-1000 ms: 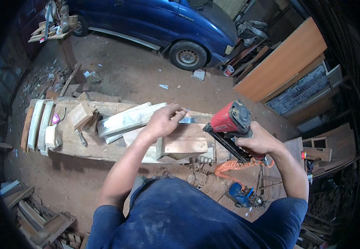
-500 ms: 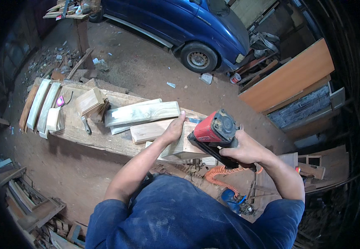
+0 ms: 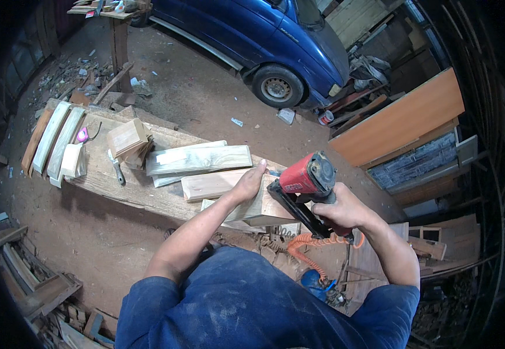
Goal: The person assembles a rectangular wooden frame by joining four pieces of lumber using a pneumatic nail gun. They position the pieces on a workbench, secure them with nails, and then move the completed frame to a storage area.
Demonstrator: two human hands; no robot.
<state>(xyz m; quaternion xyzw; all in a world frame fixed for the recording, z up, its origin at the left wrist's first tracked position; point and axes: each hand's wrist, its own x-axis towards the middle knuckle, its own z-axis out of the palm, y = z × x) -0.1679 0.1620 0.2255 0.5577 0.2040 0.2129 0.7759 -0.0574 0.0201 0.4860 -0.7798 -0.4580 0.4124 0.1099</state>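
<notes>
In my right hand [image 3: 345,206] is a red and black nail gun [image 3: 303,177], my fingers wrapped round its handle. Its black nose rests at or just above the pale boxy wooden piece [image 3: 274,210] on the right end of the workbench [image 3: 147,196]; whether they touch I cannot tell. My left hand [image 3: 251,185] grips the left side of this piece, thumb pointing up along it and the other fingers hidden. Left of that hand lies a short pale board [image 3: 206,185]. Behind it are stacked longer boards [image 3: 206,158]. From the gun's handle hangs an orange coiled air hose [image 3: 304,247].
Further left on the bench are a stack of short boards [image 3: 127,138], a brush-like hand tool [image 3: 117,168], a pink tape measure [image 3: 82,135] and long strips [image 3: 57,136]. A blue vehicle [image 3: 246,35] stands beyond. Scrap wood [image 3: 37,285] lies lower left; an orange-brown panel [image 3: 403,116] leans at right.
The nail gun and my right hand have shifted slightly right and away from me over the wooden piece. My left hand keeps its hold, with its thumb slightly further forward. The whole view has tilted a little.
</notes>
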